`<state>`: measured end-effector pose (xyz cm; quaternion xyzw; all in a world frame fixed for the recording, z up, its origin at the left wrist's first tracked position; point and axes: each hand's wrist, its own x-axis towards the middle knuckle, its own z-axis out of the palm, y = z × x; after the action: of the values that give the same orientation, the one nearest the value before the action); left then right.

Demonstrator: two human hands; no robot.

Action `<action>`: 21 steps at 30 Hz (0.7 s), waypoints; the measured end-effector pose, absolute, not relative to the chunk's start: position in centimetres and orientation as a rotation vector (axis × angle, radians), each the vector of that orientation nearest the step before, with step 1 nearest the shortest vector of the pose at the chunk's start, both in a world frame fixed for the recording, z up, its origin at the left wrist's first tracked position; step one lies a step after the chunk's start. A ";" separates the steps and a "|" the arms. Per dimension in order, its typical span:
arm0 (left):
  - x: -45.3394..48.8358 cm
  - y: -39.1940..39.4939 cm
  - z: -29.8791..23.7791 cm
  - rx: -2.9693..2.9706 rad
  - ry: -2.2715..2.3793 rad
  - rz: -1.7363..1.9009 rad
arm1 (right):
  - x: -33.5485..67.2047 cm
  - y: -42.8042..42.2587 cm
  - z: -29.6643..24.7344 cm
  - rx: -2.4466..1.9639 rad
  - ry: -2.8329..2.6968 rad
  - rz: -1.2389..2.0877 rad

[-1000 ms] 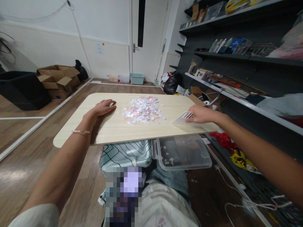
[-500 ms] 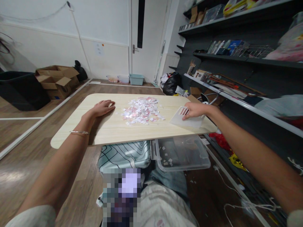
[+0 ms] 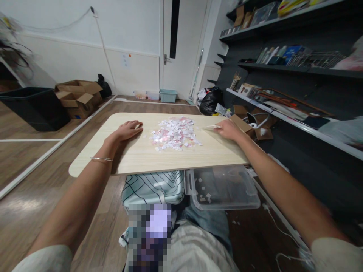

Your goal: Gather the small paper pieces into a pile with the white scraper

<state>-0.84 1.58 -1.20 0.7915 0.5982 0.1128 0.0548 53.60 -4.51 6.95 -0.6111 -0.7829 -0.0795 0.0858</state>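
A loose pile of small white and pink paper pieces [image 3: 174, 133] lies in the middle of the pale wooden tabletop [image 3: 136, 158]. To its left, my left hand [image 3: 129, 130] rests on the wood with nothing in it, its fingers loosely bent and a little apart. A thin silver bangle circles that wrist. On the pile's other side, my right hand [image 3: 229, 130] grips a flat white plastic scraper [image 3: 211, 127]. The scraper is seen almost edge-on, with its left end pointing at the pile and a small gap between them. My fingers cover its right part.
Below the table's front edge is a clear plastic bin [image 3: 227, 189] with several paper pieces inside. A teal patterned case [image 3: 154, 187] sits beside it. Dark shelves [image 3: 283, 68] line the right side. A black bin [image 3: 34, 109] and cardboard boxes [image 3: 78, 96] stand at left.
My right hand has turned the scraper from showing its broad slotted face to nearly edge-on. My left hand keeps its place on the table. The whole view has shifted slightly.
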 end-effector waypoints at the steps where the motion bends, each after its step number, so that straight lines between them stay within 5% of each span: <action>1: -0.8 1.6 -1.2 2.397 1.827 0.350 | 53.8 -4.4 5.8 -1.748 -2.259 -0.235; 8: -0.7 1.4 -1.3 2.312 1.842 0.538 | 54.3 -3.3 0.6 -1.352 -2.211 -0.230; 21: -1.5 2.3 -2.1 2.340 1.847 0.629 | 54.0 -3.0 -0.3 -1.548 -2.086 -0.234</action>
<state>-1.50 2.25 -2.08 0.7673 0.6054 0.2061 0.0474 53.96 -2.97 -0.35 -0.5726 -0.7714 -0.0866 0.2637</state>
